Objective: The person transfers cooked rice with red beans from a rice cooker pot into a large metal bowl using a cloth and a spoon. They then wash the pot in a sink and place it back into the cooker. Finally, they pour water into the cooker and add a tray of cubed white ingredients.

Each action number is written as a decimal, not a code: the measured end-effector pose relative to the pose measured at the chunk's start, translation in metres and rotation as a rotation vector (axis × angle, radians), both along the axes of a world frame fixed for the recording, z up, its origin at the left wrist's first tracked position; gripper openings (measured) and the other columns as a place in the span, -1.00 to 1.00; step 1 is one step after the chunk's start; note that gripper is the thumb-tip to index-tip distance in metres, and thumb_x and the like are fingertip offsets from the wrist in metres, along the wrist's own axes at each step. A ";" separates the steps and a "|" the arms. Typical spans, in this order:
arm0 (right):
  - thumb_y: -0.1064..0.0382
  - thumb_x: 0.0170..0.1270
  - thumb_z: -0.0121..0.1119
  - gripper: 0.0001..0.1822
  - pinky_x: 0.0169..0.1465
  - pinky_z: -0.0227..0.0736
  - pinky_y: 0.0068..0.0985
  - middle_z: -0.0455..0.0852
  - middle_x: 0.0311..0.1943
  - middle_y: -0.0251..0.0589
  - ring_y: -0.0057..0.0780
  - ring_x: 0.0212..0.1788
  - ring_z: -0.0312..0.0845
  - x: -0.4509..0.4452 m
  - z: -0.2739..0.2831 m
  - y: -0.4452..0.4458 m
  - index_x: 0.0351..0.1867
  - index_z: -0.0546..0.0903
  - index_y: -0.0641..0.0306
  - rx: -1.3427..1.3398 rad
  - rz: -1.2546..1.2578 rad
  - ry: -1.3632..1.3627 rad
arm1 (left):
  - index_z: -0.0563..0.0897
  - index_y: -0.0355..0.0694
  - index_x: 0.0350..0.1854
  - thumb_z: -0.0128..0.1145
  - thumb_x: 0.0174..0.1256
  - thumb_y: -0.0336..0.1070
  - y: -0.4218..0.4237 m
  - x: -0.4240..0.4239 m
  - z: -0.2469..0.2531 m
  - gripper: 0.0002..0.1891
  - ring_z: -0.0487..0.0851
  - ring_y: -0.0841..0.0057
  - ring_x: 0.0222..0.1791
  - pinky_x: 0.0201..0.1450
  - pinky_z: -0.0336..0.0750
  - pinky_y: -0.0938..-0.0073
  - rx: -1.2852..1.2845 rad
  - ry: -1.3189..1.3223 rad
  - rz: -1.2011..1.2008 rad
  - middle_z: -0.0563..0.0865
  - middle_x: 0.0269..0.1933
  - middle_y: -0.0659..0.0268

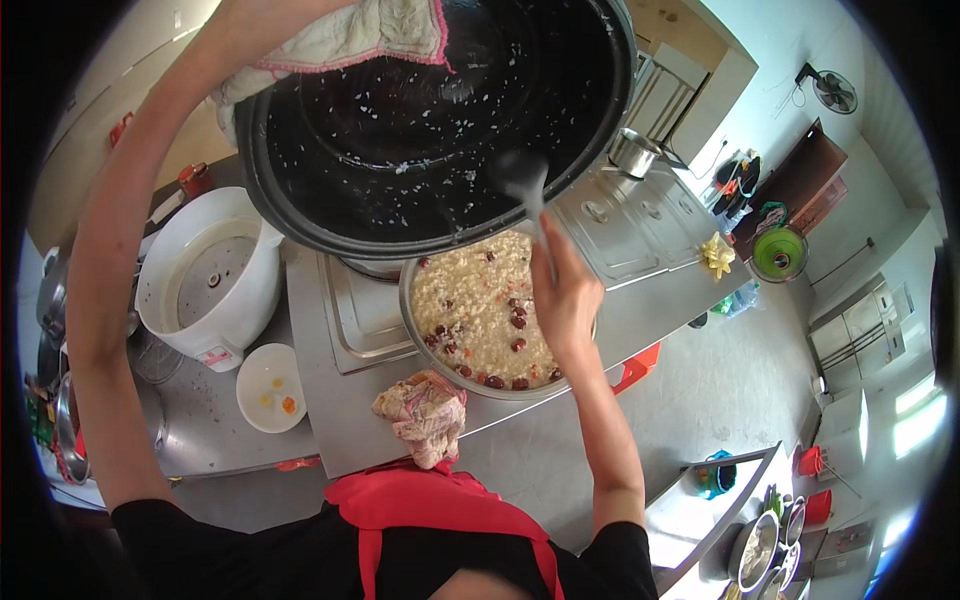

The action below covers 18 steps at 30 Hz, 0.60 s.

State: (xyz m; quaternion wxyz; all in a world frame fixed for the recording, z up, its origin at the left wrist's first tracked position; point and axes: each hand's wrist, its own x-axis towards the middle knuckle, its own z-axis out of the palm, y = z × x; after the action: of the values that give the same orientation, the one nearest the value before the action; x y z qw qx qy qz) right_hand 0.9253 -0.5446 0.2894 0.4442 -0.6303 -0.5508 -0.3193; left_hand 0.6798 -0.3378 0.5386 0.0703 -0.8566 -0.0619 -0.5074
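My left hand, partly cut off by the top edge, grips a pale cloth with a pink border against the rim of a large black pot. The pot is tilted, its inside facing me, with white grains stuck to the wall. My right hand holds a metal ladle, blurred, its bowl at the pot's lower inner wall. Below the pot's rim sits a round metal basin of porridge with red dates and small orange bits. The pot hides the basin's far side.
Left of the basin stand a white rice cooker body and a white bowl with orange and yellow bits. A crumpled cloth lies at the steel counter's front edge. Lidded steel trays and a small metal pot are at right.
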 end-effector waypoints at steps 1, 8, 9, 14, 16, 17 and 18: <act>0.32 0.40 0.25 -0.62 -0.34 0.60 -0.29 0.80 -0.32 -0.02 -0.20 -0.44 0.75 0.013 0.013 0.018 0.24 0.65 0.20 0.054 0.025 0.086 | 0.67 -0.38 -0.02 0.33 0.12 -0.39 -0.002 0.004 0.000 -0.65 0.73 0.38 -0.13 -0.01 0.56 0.38 -0.048 -0.009 -0.050 0.77 -0.15 -0.01; 0.22 0.48 0.25 -0.62 -0.41 0.28 -0.54 0.81 -0.15 -0.22 -0.67 -0.54 0.21 0.040 0.049 0.101 0.24 0.63 0.28 0.330 0.095 0.491 | 0.64 -0.54 0.13 0.36 0.14 -0.31 -0.010 0.005 -0.008 -0.48 0.72 0.27 0.03 0.20 0.52 0.32 0.061 -0.025 0.205 0.76 0.00 -0.16; 0.21 0.48 0.23 -0.64 -0.38 0.36 -0.46 0.80 -0.22 -0.15 -0.51 -0.51 0.37 0.037 0.041 0.102 0.23 0.62 0.25 0.310 0.085 0.507 | 0.64 -0.53 0.13 0.36 0.14 -0.31 -0.017 0.004 -0.004 -0.48 0.72 0.27 0.03 0.21 0.52 0.33 -0.016 -0.004 0.173 0.76 0.01 -0.16; 0.21 0.47 0.21 -0.72 -0.30 0.53 -0.28 0.79 -0.33 0.06 -0.12 -0.42 0.73 0.009 -0.013 0.076 0.14 0.62 0.19 0.030 0.091 0.622 | 0.65 -0.49 0.15 0.36 0.14 -0.31 -0.022 0.003 0.004 -0.48 0.73 0.30 0.03 0.20 0.52 0.35 -0.152 -0.018 0.083 0.76 0.03 -0.15; 0.21 0.45 0.22 -0.74 -0.30 0.52 -0.19 0.77 -0.38 0.09 0.02 -0.42 0.72 0.019 -0.027 0.078 0.10 0.60 0.15 -0.187 0.091 0.550 | 0.65 -0.48 0.15 0.37 0.14 -0.29 -0.030 0.008 0.004 -0.48 0.72 0.27 0.05 0.22 0.52 0.32 -0.268 -0.004 0.041 0.76 0.05 -0.15; 0.20 0.45 0.22 -0.73 -0.30 0.52 -0.16 0.76 -0.41 0.09 0.06 -0.41 0.71 0.025 -0.031 0.079 0.11 0.59 0.14 -0.255 0.118 0.528 | 0.66 -0.47 0.15 0.37 0.14 -0.28 -0.032 0.011 0.004 -0.48 0.72 0.26 0.06 0.23 0.51 0.31 -0.325 0.003 0.018 0.75 0.06 -0.15; 0.19 0.45 0.22 -0.73 -0.28 0.52 -0.14 0.76 -0.41 0.09 0.07 -0.40 0.72 0.026 -0.032 0.080 0.11 0.59 0.15 -0.199 0.120 0.533 | 0.65 -0.46 0.16 0.38 0.14 -0.27 -0.022 0.012 -0.003 -0.47 0.71 0.23 0.09 0.24 0.50 0.29 -0.189 -0.028 0.077 0.75 0.07 -0.15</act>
State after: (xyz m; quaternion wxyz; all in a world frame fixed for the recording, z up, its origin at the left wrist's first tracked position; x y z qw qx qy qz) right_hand 0.9510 -0.4650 0.2579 0.5274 -0.6988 -0.4795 -0.0600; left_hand 0.6921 -0.3594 0.5353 0.0080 -0.8492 -0.1435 -0.5081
